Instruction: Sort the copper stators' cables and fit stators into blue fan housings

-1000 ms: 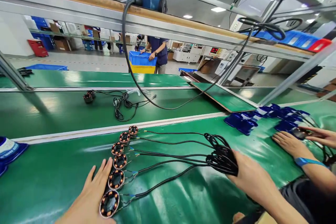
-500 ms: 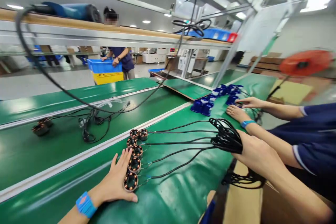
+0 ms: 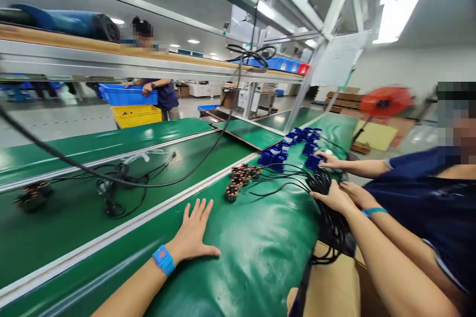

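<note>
Closely, a co-worker's hand (image 3: pixel 357 195) crowds the right hand (image 3: pixel 337 198) grasping black cables (image 3: pixel 320 181); left hand (image 3: pixel 194 234) spread, released.

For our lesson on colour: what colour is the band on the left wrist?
The wristband is bright blue, clearest in the head view.

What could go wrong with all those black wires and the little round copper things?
The black cables hang over the edge of the green table, so they might slide off and drag the copper coils along. The right hand is close to the co-worker's hand, so they could bump.
</note>
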Motion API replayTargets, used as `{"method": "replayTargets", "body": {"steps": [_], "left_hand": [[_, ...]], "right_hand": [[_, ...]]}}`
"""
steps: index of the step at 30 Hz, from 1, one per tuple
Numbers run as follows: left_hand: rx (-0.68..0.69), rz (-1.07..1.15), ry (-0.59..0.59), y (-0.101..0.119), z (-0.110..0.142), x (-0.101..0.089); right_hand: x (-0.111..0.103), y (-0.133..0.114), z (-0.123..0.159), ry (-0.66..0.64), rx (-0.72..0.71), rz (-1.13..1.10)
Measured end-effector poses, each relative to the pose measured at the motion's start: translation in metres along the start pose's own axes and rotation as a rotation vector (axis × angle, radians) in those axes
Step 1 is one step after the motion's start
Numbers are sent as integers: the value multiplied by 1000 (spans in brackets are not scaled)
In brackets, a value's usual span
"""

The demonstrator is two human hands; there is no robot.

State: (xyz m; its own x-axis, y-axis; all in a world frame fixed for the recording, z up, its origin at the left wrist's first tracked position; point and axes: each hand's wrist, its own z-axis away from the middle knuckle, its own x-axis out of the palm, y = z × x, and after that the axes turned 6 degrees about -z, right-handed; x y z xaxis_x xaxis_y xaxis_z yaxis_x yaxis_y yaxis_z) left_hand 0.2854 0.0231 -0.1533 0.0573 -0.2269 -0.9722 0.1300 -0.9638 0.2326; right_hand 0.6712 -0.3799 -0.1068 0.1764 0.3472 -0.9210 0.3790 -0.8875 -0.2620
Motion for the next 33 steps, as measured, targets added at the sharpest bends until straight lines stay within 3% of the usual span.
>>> {"method": "replayTargets", "body": {"steps": [3, 5, 7, 9, 13, 15, 17, 20, 24, 27, 30, 33], "left_hand": [[-102, -4, 28, -21, 44, 3], [-248, -27, 91, -48, 72, -1], [-439, -69, 189, -86, 97, -12], [-638, -119, 302, -128, 120, -30], [-950, -185, 460, -213, 154, -79], [-1052, -187, 477, -243, 162, -100], [-1092, -178, 476, -257, 165, -109], [-978, -162, 457, -240, 163, -101], [-637, -119, 345, -165, 167, -67], [-440, -81, 256, -117, 174, -46], [-303, -59, 83, -97, 175, -35], [-249, -73, -74, -95, 170, -34]], "right_hand": [[37, -48, 5, 35, -88, 16], [57, -93, 25, 133, -314, -35], [71, -142, 61, 148, -575, -168], [79, -190, 109, 53, -770, -298], [90, -262, 199, -230, -971, -425], [93, -292, 224, -339, -1004, -482], [94, -328, 230, -391, -1003, -563], [101, -405, 211, -413, -963, -659], [131, -534, 160, -415, -866, -601], [163, -612, 130, -407, -830, -535], [186, -654, 112, -413, -752, -450], [190, -668, 101, -425, -657, -377]]}}
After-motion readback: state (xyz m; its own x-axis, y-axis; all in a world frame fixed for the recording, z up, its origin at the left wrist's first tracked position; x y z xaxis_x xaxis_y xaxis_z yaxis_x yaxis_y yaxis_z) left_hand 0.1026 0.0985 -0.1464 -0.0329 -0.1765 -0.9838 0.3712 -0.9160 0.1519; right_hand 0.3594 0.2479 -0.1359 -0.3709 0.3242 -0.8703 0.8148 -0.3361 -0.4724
